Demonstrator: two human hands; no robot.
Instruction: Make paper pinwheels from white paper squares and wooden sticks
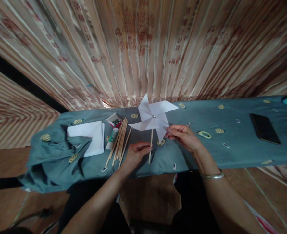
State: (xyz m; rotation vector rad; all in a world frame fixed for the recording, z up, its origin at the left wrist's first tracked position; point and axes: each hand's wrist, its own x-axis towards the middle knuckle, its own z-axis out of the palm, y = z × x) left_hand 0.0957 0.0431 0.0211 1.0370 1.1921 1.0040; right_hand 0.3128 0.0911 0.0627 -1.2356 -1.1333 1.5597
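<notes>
over the blue-covered bench (231, 143), left hand (135, 154) pinches the pinwheel stick (150, 148); right hand (182, 135) grips a lower blade of the white paper pinwheel (153, 118), which stands just above both hands. risk: pulling the blade may crease or tear paper at the pin

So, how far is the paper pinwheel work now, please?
Done, it seems: one white pinwheel is folded and pinned at its centre to a stick. In hand: the left hand holds that stick, and the right hand touches a lower blade. Left: a bundle of spare sticks and a stack of white paper lie unused on the blue cloth.
</notes>
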